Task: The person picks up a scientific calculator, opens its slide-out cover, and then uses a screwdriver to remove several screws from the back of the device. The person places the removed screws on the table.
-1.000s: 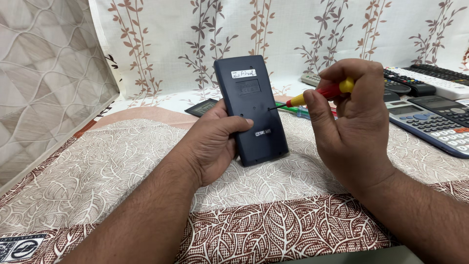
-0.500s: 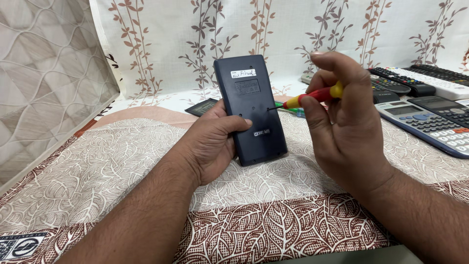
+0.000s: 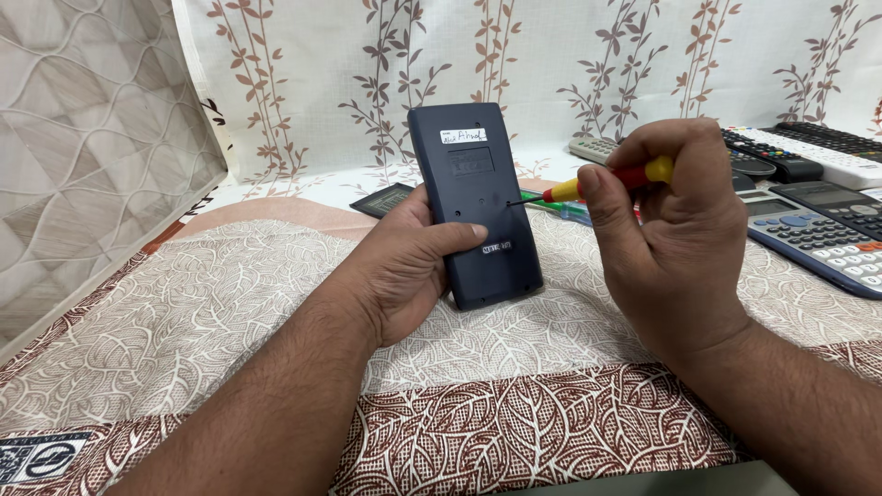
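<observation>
My left hand point(image 3: 404, 271) props up a dark blue calculator point(image 3: 473, 202), back side towards me, its lower end resting on the patterned cloth. The thumb lies across the calculator's back. A small white label is stuck near its top. My right hand point(image 3: 671, 234) grips a small red and yellow screwdriver point(image 3: 606, 182). Its thin metal tip points left and touches the right side of the calculator's back, near the middle.
Behind my left hand a small dark device point(image 3: 386, 198) lies flat. At the right sit a blue-grey calculator point(image 3: 818, 234), a white remote point(image 3: 597, 147) and dark remotes point(image 3: 781, 158). A green tool point(image 3: 551, 206) lies behind the screwdriver. Quilted fabric point(image 3: 83, 156) rises at the left.
My right hand has moved left and lowered the screwdriver, bringing its tip onto the calculator's back. My left hand keeps the calculator in the same place.
</observation>
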